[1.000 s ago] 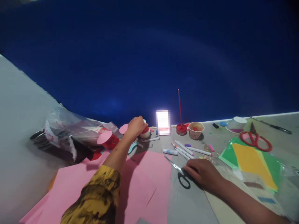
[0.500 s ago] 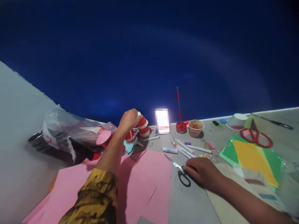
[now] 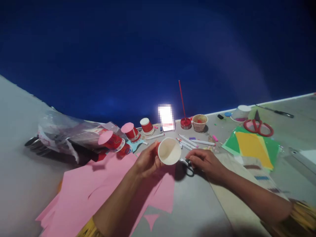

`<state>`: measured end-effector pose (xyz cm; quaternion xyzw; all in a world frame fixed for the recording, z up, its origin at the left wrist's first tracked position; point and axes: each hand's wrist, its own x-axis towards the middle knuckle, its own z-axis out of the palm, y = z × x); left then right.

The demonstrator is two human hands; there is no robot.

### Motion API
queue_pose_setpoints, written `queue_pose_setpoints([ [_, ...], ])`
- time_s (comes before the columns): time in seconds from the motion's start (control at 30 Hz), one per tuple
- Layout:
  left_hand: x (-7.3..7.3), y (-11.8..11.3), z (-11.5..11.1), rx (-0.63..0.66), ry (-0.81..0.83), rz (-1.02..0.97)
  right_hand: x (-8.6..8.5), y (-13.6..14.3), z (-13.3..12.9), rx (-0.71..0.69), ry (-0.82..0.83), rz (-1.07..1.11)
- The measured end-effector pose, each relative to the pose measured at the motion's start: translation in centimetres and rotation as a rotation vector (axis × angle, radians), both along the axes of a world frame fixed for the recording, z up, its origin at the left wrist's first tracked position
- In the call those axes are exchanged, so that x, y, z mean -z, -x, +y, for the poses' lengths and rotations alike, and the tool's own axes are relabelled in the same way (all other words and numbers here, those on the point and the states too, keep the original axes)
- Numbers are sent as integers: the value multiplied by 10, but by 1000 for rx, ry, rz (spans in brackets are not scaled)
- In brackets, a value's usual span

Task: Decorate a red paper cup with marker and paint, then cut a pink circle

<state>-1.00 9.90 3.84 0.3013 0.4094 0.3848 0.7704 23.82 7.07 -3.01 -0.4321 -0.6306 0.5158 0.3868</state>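
"What had changed?"

"My left hand [image 3: 146,162] had brought a paper cup [image 3: 169,151] nearer, beside my right hand [image 3: 208,163], exposing its interior"

"Hands' condition?"

"Left grasped the cup's side; right touched the scissors [image 3: 183,161], its grip indeterminable"

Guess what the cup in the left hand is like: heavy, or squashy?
The cup in the left hand is probably light, since it looks empty inside. Its thin rim suggests hard squeezing could squash it. Being round, it might roll on its side.
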Motion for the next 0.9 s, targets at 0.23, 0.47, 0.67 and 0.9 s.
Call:
queue_pose_setpoints([
  [0.23, 23, -25, -43, -97, -194, 163, 4, 4, -3, -64, -248, -389],
  [0.47, -7, 1, -66, -61, -460, 691, 0, 3, -4, -162, -355, -665],
  [0.67, -16, 34, -108, -61, -591, 1106, -12, 3, -4, -164, -327, -1039],
  [0.9, 8, 18, -119, -11, -949, 1108, -14, 7, -9, -142, -275, -1146],
])
